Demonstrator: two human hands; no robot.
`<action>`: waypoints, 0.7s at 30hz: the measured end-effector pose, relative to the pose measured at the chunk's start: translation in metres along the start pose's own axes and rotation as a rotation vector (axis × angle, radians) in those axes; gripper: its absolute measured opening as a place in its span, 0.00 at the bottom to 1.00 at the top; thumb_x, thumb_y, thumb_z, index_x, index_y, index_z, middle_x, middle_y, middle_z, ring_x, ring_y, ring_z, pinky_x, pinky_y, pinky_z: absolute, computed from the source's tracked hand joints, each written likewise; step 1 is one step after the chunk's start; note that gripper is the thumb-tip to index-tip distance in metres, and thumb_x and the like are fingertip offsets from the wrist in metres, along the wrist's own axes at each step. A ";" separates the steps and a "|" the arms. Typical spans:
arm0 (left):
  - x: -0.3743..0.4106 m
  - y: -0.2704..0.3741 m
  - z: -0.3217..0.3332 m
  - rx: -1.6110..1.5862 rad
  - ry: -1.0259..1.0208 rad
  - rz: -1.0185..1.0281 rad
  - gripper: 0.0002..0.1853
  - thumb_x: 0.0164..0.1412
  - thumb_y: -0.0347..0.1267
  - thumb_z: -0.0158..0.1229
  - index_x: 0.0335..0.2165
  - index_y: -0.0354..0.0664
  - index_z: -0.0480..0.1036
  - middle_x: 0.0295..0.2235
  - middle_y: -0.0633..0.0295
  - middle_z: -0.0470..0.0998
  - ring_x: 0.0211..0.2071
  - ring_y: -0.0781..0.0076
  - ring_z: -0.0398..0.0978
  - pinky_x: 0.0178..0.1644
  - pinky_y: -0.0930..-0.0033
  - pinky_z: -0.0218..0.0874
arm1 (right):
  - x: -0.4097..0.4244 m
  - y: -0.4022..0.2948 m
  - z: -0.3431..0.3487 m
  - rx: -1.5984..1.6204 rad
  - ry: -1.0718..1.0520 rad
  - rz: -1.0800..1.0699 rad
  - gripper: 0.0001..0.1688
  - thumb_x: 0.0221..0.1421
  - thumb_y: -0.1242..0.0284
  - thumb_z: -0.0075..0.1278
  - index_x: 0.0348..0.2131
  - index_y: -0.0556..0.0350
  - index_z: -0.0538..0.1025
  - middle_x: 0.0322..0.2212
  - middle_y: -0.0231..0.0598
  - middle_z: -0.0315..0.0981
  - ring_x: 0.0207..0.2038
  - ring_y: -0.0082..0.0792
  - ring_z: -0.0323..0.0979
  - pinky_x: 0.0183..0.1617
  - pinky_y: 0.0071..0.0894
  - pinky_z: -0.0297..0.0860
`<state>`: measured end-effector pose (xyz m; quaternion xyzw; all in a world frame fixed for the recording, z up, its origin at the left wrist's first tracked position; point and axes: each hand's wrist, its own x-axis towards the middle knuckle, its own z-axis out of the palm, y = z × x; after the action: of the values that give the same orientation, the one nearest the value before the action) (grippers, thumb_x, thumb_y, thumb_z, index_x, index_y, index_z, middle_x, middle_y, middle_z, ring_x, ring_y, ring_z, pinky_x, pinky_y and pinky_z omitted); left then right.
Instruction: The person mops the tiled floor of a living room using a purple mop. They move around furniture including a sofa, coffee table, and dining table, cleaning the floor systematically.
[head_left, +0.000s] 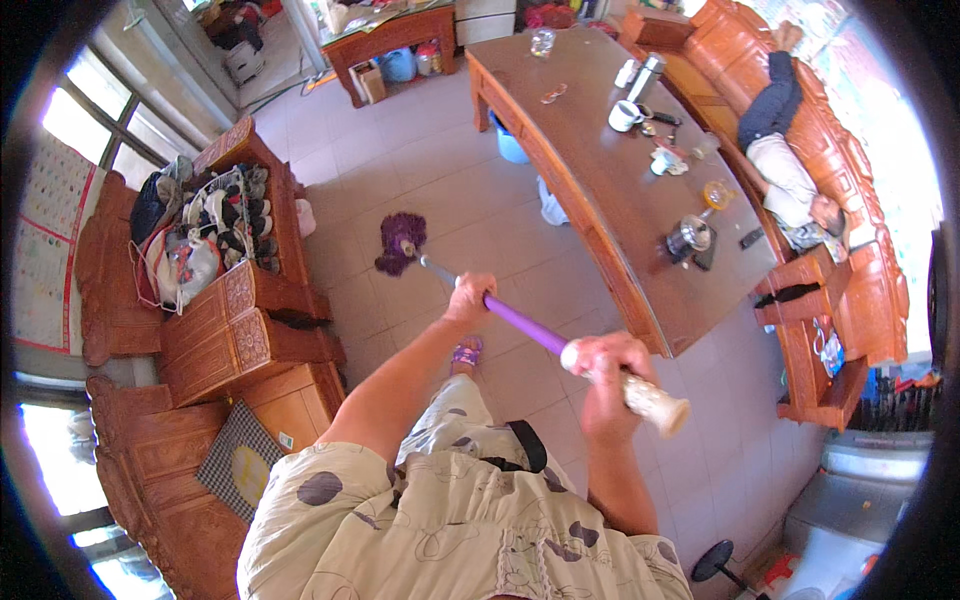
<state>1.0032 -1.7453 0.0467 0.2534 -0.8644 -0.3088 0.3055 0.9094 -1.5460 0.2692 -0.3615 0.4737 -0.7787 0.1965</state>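
Observation:
A mop with a purple handle (525, 322) runs diagonally across the middle of the view. My left hand (471, 297) grips its shaft near the centre, above the grey lower section. Higher up, my right hand (611, 364) is closed around the pale grip at the handle's end, whose tip sticks out past the hand. The dark purple mop head (401, 241) lies spread on the tiled floor (442, 187), ahead and to the left. One foot in a purple sandal (467, 352) shows below the shaft.
At right stands a long wooden table (585, 172) with cups, a thermos and a glass pot. Beyond it a person (784, 165) lies on a wooden bench. A blue bin (511, 142) is under the table's edge. Left are carved wooden seats (217, 330) bearing bags and shoes; bottom right, a round black stand (712, 560).

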 end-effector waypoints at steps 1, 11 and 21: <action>-0.010 0.024 0.004 -0.043 -0.035 -0.032 0.07 0.36 0.24 0.57 0.18 0.43 0.65 0.17 0.57 0.69 0.24 0.52 0.68 0.28 0.59 0.58 | -0.005 -0.017 -0.010 0.006 -0.008 -0.038 0.08 0.53 0.81 0.47 0.23 0.60 0.65 0.22 0.40 0.67 0.23 0.28 0.66 0.28 0.28 0.66; -0.097 0.187 0.052 -0.371 -0.327 0.259 0.08 0.36 0.28 0.59 0.19 0.46 0.67 0.18 0.60 0.71 0.24 0.53 0.70 0.28 0.57 0.60 | -0.089 -0.176 -0.103 0.174 -0.545 -0.142 0.14 0.45 0.69 0.59 0.20 0.58 0.71 0.15 0.36 0.67 0.16 0.31 0.66 0.27 0.38 0.66; -0.068 0.160 0.078 -0.256 -0.513 0.332 0.08 0.34 0.28 0.58 0.19 0.46 0.67 0.18 0.59 0.71 0.23 0.52 0.71 0.27 0.55 0.60 | -0.125 -0.148 -0.086 -0.152 -0.039 -0.195 0.25 0.48 0.54 0.54 0.16 0.52 0.64 0.12 0.32 0.60 0.14 0.31 0.61 0.23 0.36 0.63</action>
<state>0.9569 -1.5638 0.0831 -0.0175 -0.8969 -0.4145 0.1532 0.9333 -1.3431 0.3276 -0.4348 0.4902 -0.7486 0.1011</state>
